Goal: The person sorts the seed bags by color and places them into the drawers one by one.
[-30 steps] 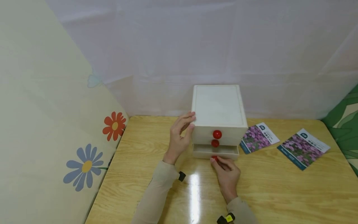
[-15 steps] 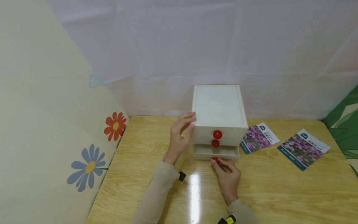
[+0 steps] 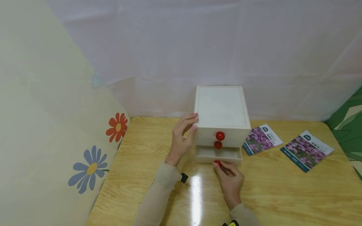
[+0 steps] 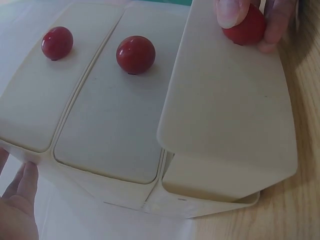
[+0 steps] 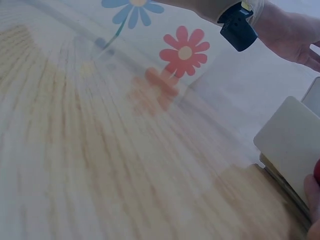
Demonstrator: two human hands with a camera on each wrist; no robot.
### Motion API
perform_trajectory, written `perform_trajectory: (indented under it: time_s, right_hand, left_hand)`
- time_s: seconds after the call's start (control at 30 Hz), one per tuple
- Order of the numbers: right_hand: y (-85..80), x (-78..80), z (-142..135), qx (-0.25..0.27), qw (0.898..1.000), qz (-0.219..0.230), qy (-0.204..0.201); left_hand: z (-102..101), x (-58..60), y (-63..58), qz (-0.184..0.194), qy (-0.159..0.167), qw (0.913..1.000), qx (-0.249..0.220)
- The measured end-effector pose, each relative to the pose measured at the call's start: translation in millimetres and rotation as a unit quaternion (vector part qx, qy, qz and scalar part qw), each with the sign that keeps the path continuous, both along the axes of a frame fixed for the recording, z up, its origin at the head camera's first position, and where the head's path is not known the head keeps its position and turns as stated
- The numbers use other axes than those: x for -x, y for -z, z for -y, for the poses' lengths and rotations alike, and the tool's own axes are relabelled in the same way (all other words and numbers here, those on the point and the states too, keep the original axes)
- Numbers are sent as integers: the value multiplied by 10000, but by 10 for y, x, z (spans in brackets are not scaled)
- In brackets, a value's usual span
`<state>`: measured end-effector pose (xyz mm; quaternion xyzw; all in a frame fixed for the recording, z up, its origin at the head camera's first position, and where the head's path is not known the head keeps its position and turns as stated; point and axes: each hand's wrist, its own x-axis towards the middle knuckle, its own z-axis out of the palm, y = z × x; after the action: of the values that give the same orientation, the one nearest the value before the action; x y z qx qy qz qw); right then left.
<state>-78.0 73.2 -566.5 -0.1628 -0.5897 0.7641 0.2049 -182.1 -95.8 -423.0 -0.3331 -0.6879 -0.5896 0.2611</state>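
Observation:
A white three-drawer desktop cabinet [image 3: 222, 106] stands on the wooden table [image 3: 135, 150], each drawer with a round red knob. Its bottom drawer [image 4: 225, 105] is partly pulled out, and the pale inside shows in the head view. My right hand [image 3: 231, 182] pinches the bottom knob [image 4: 245, 27] between thumb and fingers. The two upper drawers are closed, with the top knob [image 3: 220, 136] and middle knob [image 3: 218, 144] untouched. Against the cabinet's left side rests my left hand [image 3: 181, 141], its fingertips at the top edge and thumb near the front corner.
Right of the cabinet lie two flat packets printed with purple flowers, a nearer packet [image 3: 260, 139] and a farther packet [image 3: 307, 150]. A white cloth backdrop [image 3: 169, 62] hangs behind the table. On the left rises a panel [image 3: 42, 110] with painted flowers.
The bottom drawer has slid slightly farther out toward me, with the right hand moving back along with it. My left hand stays on the cabinet's side.

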Motion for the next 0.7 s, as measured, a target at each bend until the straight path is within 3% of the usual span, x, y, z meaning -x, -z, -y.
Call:
perform_trajectory:
  time_s: [0.23,0.7]
  right_hand:
    - [5,-33,7,-39,10000,63,22]
    - [14,-109,12,-29,9993,-376,-24]
  left_hand:
    - [-4,10,1,-6,25,10000,-33]
    - [-7,13,7,-57,28,10000,-23]
